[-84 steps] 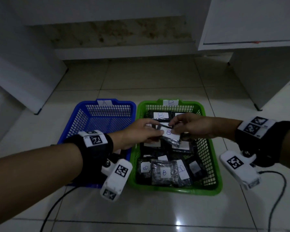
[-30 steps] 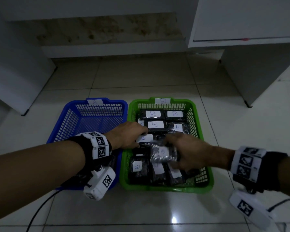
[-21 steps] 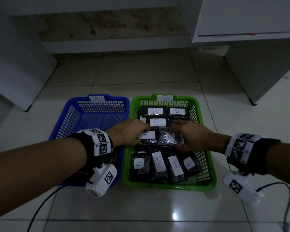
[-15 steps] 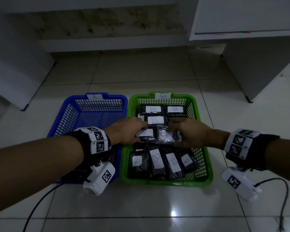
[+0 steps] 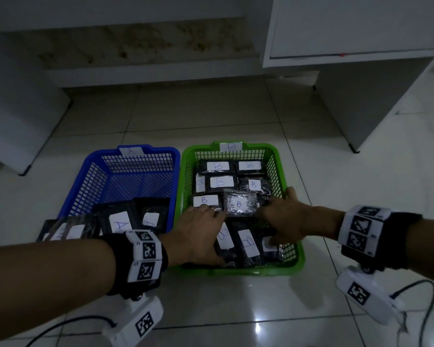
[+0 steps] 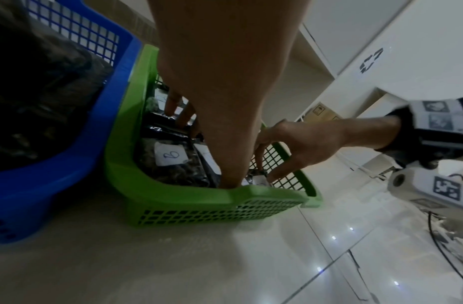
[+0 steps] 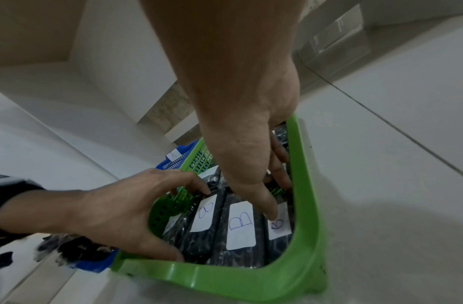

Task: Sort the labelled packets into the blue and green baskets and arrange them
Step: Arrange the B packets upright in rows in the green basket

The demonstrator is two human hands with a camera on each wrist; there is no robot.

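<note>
The green basket (image 5: 298, 259) tagged B holds several black packets with white B labels. A shiny packet (image 5: 239, 204) lies in its middle row. My left hand (image 5: 201, 229) spans the near-left packets, thumb at the near rim and fingers touching the middle row. My right hand (image 5: 288, 221) lies spread over the near-right packets, thumb on a labelled packet (image 7: 278, 224) and fingers along the right wall. A B packet (image 7: 241, 224) lies between the hands. The blue basket (image 5: 125, 171) tagged A holds A packets (image 5: 119, 225) at its near end.
Both baskets stand side by side on a glossy tiled floor. A white cabinet (image 5: 361, 108) rises at the back right, a white panel (image 5: 15, 121) at the left and a low plinth (image 5: 148, 73) behind. Camera cables (image 5: 424, 309) trail on the floor near me.
My right hand laid the shiny packet in the green basket's middle row and let go. Both hands then drew back over the near row of packets.
</note>
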